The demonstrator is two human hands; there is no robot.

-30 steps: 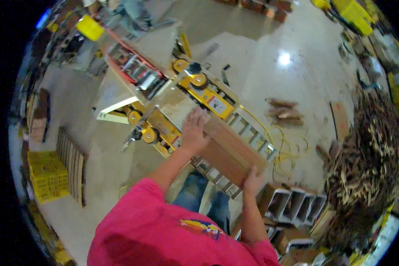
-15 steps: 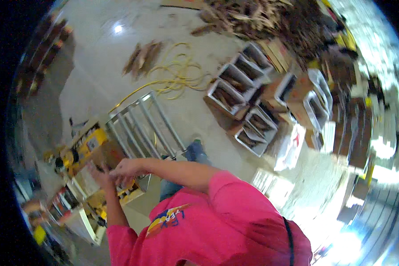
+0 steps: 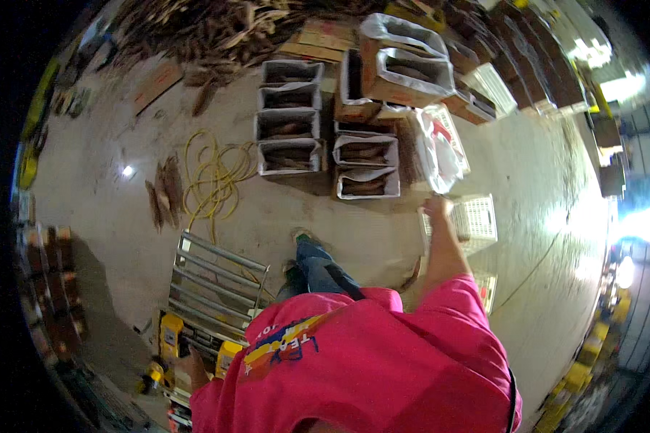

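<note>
My right hand (image 3: 437,206) reaches out over a white plastic crate (image 3: 474,224) on the floor, below a pale bag with red on it (image 3: 440,159); whether it grips anything is unclear. My left hand (image 3: 193,363) is low at the left, partly hidden by my pink shirt, beside a yellow machine (image 3: 170,339) with a roller conveyor (image 3: 217,268). Its fingers are too unclear to read. Lined cardboard boxes (image 3: 289,144) holding brown pieces stand in groups in front of me.
A yellow coiled hose (image 3: 217,180) and loose brown pieces (image 3: 165,191) lie on the floor. A brown heap (image 3: 209,22) fills the far side, near a flat cardboard piece (image 3: 157,86). Stacked boxes (image 3: 534,65) stand at back right and another stack (image 3: 50,289) at left.
Both hands have left the flat cardboard on the conveyor. The view has swung right toward the boxes, and my right arm has stretched out toward the white crate.
</note>
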